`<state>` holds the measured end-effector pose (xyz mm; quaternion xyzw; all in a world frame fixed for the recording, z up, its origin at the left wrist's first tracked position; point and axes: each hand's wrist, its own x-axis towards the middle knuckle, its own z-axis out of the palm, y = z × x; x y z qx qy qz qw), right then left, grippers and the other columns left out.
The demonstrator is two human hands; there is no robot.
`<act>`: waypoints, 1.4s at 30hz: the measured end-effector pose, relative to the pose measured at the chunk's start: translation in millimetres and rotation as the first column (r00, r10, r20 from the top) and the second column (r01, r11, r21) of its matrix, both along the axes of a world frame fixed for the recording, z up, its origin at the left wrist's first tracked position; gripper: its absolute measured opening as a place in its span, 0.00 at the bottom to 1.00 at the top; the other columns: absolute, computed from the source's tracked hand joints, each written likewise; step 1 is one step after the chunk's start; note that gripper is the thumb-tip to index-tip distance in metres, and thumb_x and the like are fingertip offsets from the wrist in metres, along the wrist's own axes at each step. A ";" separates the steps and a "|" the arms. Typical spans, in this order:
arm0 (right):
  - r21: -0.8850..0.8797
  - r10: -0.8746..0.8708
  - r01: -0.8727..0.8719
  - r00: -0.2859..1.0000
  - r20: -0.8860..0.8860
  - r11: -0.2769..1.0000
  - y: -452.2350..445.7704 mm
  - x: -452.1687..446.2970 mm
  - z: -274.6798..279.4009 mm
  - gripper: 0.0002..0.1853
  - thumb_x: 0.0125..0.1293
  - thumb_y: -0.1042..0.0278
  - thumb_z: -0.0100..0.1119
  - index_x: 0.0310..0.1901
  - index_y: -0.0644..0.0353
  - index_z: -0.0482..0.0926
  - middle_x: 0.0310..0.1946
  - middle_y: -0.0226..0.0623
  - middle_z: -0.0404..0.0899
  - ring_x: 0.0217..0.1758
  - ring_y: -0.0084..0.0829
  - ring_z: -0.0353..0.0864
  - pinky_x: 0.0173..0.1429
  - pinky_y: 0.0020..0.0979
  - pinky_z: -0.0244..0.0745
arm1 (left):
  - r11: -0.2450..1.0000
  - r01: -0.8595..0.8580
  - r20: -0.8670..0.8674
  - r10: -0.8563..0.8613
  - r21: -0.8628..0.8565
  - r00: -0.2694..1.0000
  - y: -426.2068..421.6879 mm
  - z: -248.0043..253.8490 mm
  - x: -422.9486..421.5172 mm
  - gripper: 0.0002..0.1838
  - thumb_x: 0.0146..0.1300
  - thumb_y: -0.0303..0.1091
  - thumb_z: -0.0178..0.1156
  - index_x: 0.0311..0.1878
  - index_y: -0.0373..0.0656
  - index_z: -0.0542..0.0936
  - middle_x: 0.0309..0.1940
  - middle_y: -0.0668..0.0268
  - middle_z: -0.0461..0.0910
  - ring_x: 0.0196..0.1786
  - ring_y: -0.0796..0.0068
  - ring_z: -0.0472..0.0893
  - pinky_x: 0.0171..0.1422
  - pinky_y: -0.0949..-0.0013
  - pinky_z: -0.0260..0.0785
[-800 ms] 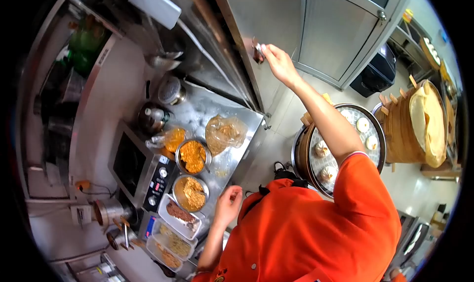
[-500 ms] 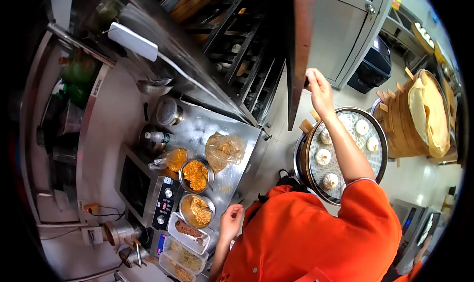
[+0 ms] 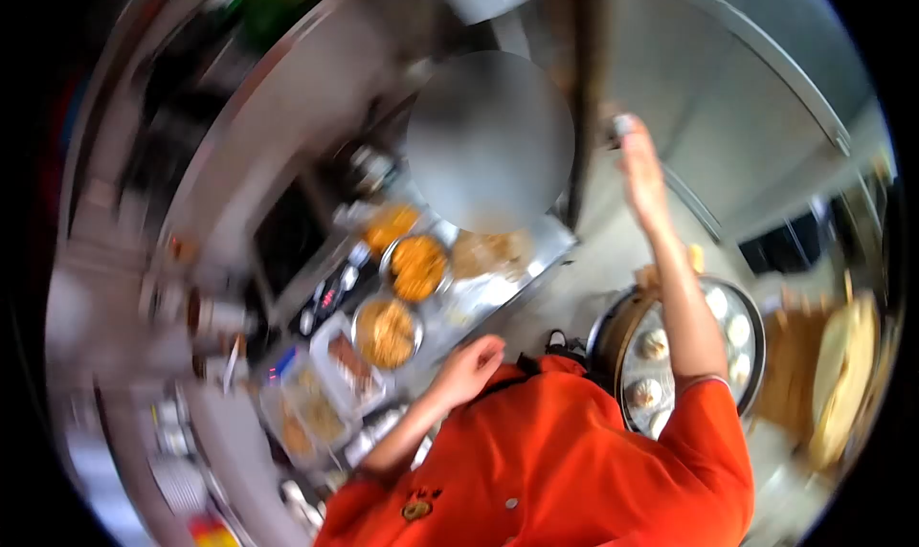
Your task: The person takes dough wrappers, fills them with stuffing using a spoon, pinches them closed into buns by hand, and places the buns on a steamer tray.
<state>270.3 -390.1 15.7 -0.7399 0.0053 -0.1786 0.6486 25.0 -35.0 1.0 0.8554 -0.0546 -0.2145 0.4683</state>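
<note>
My right hand (image 3: 643, 169) is stretched forward, beside the edge of a tall dark cabinet door (image 3: 590, 97). A small dark handle-like part (image 3: 613, 133) shows at the fingertips; motion blur hides whether they grip it. My left hand (image 3: 474, 363) hovers near the counter's front edge, empty, its fingers loosely bent. Nearest to it are a metal bowl of pale orange chopped filling (image 3: 388, 332) and a bowl of deeper orange filling (image 3: 417, 267). Beneath my right forearm, a round steamer (image 3: 613, 356) holds several pleated buns (image 3: 654, 344). A round grey blur covers the cabinet's inside.
Plastic tubs of filling (image 3: 316, 403) stand at the counter's left, beside an induction cooker (image 3: 330, 293). A bagged food (image 3: 490, 253) lies near the counter's edge (image 3: 550, 245). Stacked bamboo steamers (image 3: 799, 365) are at right, with a black bin (image 3: 785, 250) behind.
The view has swung, shifting the counter and its bowls. My right hand, earlier closed at the door's edge, is still beside it but smeared. My left hand has risen slightly in view.
</note>
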 end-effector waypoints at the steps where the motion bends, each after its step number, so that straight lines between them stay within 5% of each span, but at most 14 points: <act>1: -0.066 -0.043 0.039 0.997 -0.057 0.997 22.0 4.4 21.4 0.34 0.80 0.37 0.41 0.77 0.51 0.65 0.73 0.33 0.68 0.74 0.32 0.66 0.73 0.39 0.65 | 1.000 -0.016 0.034 0.016 0.005 0.999 2.1 5.5 -1.4 0.11 0.73 0.34 0.60 0.54 0.40 0.80 0.42 0.61 0.86 0.44 0.70 0.85 0.51 0.67 0.77; 2: -0.107 0.029 -0.026 0.999 0.033 0.994 30.1 16.8 27.2 0.33 0.82 0.40 0.39 0.75 0.57 0.66 0.74 0.39 0.67 0.78 0.33 0.63 0.80 0.35 0.55 | 0.999 -0.029 0.039 0.030 -0.019 0.999 11.0 1.5 -5.3 0.12 0.73 0.35 0.60 0.54 0.40 0.79 0.41 0.61 0.86 0.43 0.67 0.85 0.49 0.65 0.77; 5: 0.111 0.029 -0.025 0.999 -0.034 0.994 65.0 24.6 40.8 0.35 0.79 0.35 0.40 0.77 0.48 0.63 0.76 0.33 0.64 0.81 0.34 0.58 0.80 0.48 0.56 | 0.992 -0.126 0.049 0.125 0.018 0.991 43.3 11.9 -24.4 0.11 0.73 0.35 0.60 0.52 0.40 0.79 0.37 0.60 0.84 0.39 0.66 0.83 0.45 0.64 0.75; 9: 0.208 -0.001 0.013 0.999 -0.054 0.978 46.2 19.2 9.6 0.35 0.80 0.46 0.50 0.79 0.57 0.58 0.78 0.42 0.58 0.81 0.39 0.57 0.78 0.40 0.62 | 0.963 -0.268 -0.020 0.267 -0.022 0.963 63.9 -10.5 -61.2 0.10 0.73 0.35 0.59 0.51 0.41 0.79 0.36 0.59 0.84 0.38 0.63 0.83 0.45 0.63 0.74; 13: 0.202 -0.119 0.127 0.992 -0.049 0.971 63.5 -39.4 -39.3 0.20 0.82 0.53 0.48 0.57 0.64 0.74 0.53 0.41 0.78 0.57 0.34 0.78 0.66 0.37 0.72 | 0.883 -0.469 -0.017 0.469 0.003 0.883 96.7 -37.9 -102.0 0.07 0.75 0.32 0.56 0.50 0.40 0.76 0.35 0.58 0.83 0.38 0.61 0.82 0.45 0.61 0.74; 15: 0.081 0.202 -0.201 0.979 -0.004 0.976 85.1 -76.7 -74.0 0.15 0.84 0.57 0.46 0.47 0.61 0.74 0.42 0.36 0.78 0.45 0.29 0.79 0.60 0.34 0.75 | 0.816 -0.578 -0.029 0.578 0.011 0.816 122.3 -54.6 -108.8 0.07 0.75 0.30 0.55 0.51 0.40 0.74 0.34 0.58 0.82 0.38 0.61 0.82 0.45 0.60 0.74; 17: 0.114 0.412 -0.396 0.881 -0.235 0.911 174.3 -130.6 -67.4 0.07 0.81 0.69 0.50 0.51 0.62 0.75 0.45 0.35 0.78 0.44 0.27 0.80 0.57 0.31 0.76 | 0.678 -0.720 -0.010 0.727 -0.148 0.687 161.6 -67.6 -125.0 0.12 0.67 0.19 0.53 0.51 0.39 0.69 0.34 0.56 0.80 0.38 0.51 0.83 0.43 0.58 0.74; 18: 0.170 0.449 -0.416 0.832 -0.325 0.893 228.3 -157.9 -47.8 0.07 0.77 0.76 0.51 0.52 0.62 0.75 0.46 0.34 0.78 0.45 0.27 0.80 0.55 0.29 0.76 | 0.678 -0.715 0.146 0.735 -0.173 0.662 181.0 -75.9 -125.2 0.19 0.63 0.14 0.51 0.55 0.40 0.67 0.38 0.58 0.78 0.38 0.56 0.82 0.44 0.61 0.74; 21: 0.210 0.645 -0.653 0.546 -0.535 0.727 315.5 -193.0 -42.2 0.20 0.66 0.92 0.51 0.58 0.64 0.75 0.51 0.32 0.79 0.46 0.25 0.80 0.56 0.26 0.75 | 0.556 -0.816 0.139 0.831 -0.158 0.539 267.4 -76.7 -130.8 0.20 0.60 0.15 0.58 0.55 0.40 0.72 0.44 0.61 0.79 0.39 0.68 0.81 0.45 0.66 0.74; 28: 0.054 0.678 -0.885 0.314 -0.665 0.463 456.4 -226.5 -59.4 0.12 0.74 0.80 0.54 0.56 0.64 0.79 0.48 0.34 0.84 0.48 0.23 0.81 0.56 0.26 0.76 | 0.009 -0.996 0.319 0.948 -0.085 -0.019 503.2 -110.9 -229.4 0.13 0.66 0.19 0.59 0.52 0.41 0.78 0.40 0.66 0.81 0.41 0.76 0.79 0.45 0.71 0.73; 33: 0.086 0.696 -0.917 0.233 -0.679 0.390 523.2 -244.0 -53.8 0.10 0.76 0.73 0.58 0.55 0.65 0.79 0.47 0.34 0.83 0.46 0.24 0.81 0.55 0.27 0.75 | -0.286 -0.956 0.487 0.846 0.066 -0.220 551.7 -101.9 -339.4 0.12 0.65 0.24 0.64 0.51 0.37 0.79 0.43 0.58 0.83 0.43 0.68 0.83 0.47 0.65 0.76; 37: 0.079 0.731 -0.953 0.169 -0.661 0.291 554.5 -255.1 -55.3 0.09 0.75 0.77 0.58 0.54 0.66 0.79 0.47 0.33 0.83 0.46 0.24 0.81 0.56 0.28 0.76 | -0.620 -0.708 0.689 0.675 0.338 -0.263 588.3 -106.8 -462.4 0.20 0.64 0.41 0.67 0.51 0.34 0.79 0.49 0.47 0.80 0.53 0.44 0.80 0.57 0.49 0.72; 40: 0.056 0.745 -0.982 0.101 -0.659 0.183 575.5 -264.2 -53.2 0.09 0.74 0.80 0.58 0.53 0.66 0.79 0.48 0.34 0.83 0.48 0.25 0.82 0.58 0.29 0.77 | -0.704 -0.502 0.602 0.702 0.503 -0.381 630.3 -116.7 -514.3 0.39 0.64 0.65 0.63 0.53 0.32 0.76 0.49 0.42 0.79 0.55 0.40 0.79 0.60 0.46 0.71; 42: 0.035 0.739 -0.982 0.116 -0.664 0.186 588.3 -271.6 -50.4 0.10 0.74 0.79 0.58 0.53 0.65 0.79 0.46 0.33 0.84 0.47 0.24 0.82 0.56 0.27 0.77 | -0.684 -0.413 0.511 0.727 0.602 -0.459 662.4 -124.8 -529.0 0.41 0.63 0.68 0.62 0.54 0.32 0.77 0.53 0.42 0.79 0.57 0.40 0.79 0.61 0.45 0.73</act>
